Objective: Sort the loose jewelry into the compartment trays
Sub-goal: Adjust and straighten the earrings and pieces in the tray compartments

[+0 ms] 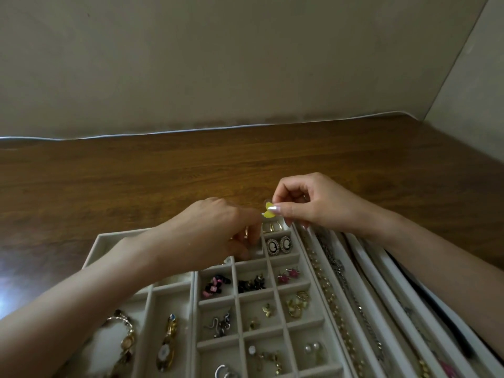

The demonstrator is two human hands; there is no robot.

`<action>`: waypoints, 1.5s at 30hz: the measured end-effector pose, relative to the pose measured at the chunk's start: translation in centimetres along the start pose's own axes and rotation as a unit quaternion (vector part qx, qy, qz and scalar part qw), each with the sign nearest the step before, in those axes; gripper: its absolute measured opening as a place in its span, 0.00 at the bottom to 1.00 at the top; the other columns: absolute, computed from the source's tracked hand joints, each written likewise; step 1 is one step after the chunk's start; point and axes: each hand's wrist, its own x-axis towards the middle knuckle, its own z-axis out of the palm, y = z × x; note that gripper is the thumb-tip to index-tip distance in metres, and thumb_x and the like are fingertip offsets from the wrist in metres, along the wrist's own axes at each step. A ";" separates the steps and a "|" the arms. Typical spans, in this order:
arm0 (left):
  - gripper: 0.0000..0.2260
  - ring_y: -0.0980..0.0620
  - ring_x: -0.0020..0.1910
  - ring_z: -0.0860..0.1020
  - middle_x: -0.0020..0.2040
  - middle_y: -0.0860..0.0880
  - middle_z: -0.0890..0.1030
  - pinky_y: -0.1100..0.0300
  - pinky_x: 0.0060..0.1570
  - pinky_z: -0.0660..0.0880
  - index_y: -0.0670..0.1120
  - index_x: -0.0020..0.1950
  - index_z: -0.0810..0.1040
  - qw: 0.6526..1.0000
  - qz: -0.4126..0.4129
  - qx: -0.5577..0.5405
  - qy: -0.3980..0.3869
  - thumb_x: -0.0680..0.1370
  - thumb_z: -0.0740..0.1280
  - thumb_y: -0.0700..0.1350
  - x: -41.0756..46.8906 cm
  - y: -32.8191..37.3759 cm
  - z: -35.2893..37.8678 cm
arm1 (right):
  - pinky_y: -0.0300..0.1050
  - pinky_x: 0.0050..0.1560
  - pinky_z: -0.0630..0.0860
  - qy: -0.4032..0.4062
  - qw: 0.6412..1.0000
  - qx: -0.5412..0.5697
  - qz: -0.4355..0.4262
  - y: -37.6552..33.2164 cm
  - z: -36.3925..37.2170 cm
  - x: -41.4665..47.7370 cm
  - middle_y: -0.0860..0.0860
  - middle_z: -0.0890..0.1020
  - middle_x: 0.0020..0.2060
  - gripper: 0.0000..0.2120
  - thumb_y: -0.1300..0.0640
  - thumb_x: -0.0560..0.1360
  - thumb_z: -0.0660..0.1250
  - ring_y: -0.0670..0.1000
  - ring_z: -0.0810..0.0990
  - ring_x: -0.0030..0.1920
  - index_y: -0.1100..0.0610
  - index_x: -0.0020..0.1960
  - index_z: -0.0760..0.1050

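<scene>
A small yellow earring (268, 211) is pinched between thumb and forefinger of my right hand (311, 203), just above the far end of the grid tray (237, 300). My left hand (215, 233) hovers over the tray's far compartments, its fingers curled down around something small and gold that I cannot make out. The pale velvet grid tray holds pairs of earrings: black cameo ovals (278, 244), pink stars (288, 275), black-and-pink beads (215, 285), gold hoops (271, 227) and pearls (312, 347).
A left tray (90, 255) carries watches (125, 342) and a long pendant (167, 342). Long channel trays on the right (362, 274) hold gold and silver chains (331, 298). All rest on a brown wooden tabletop (163, 173) against a beige wall.
</scene>
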 end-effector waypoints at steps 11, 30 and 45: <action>0.06 0.62 0.45 0.68 0.46 0.61 0.68 0.71 0.38 0.66 0.57 0.50 0.72 0.999 -0.026 0.027 0.040 0.75 0.66 0.54 0.2 0.3 0.7 | 0.30 0.33 0.69 -0.004 1.000 -0.022 -0.005 -0.5 0.0 -0.2 0.43 0.78 0.31 0.03 0.56 0.74 0.68 0.37 0.75 0.31 0.52 0.42 0.77; 0.04 0.66 0.42 0.73 0.41 0.62 0.76 0.73 0.41 0.67 0.54 0.46 0.80 0.997 -0.012 -0.076 0.000 0.76 0.65 0.48 -1.1 -3.3 -2.7 | 0.35 0.36 0.68 -0.111 0.955 -0.271 0.055 -4.5 3.0 0.7 0.42 0.77 0.35 0.03 0.50 0.73 0.70 0.40 0.75 0.37 0.46 0.41 0.77; 0.01 0.65 0.39 0.73 0.39 0.59 0.77 0.72 0.39 0.68 0.54 0.44 0.78 0.997 -0.015 -0.081 0.010 0.75 0.67 0.48 -1.1 -3.1 -2.9 | 0.35 0.33 0.63 -0.066 0.930 -0.358 0.054 -6.2 3.4 0.9 0.42 0.71 0.35 0.08 0.47 0.71 0.71 0.39 0.68 0.35 0.47 0.46 0.75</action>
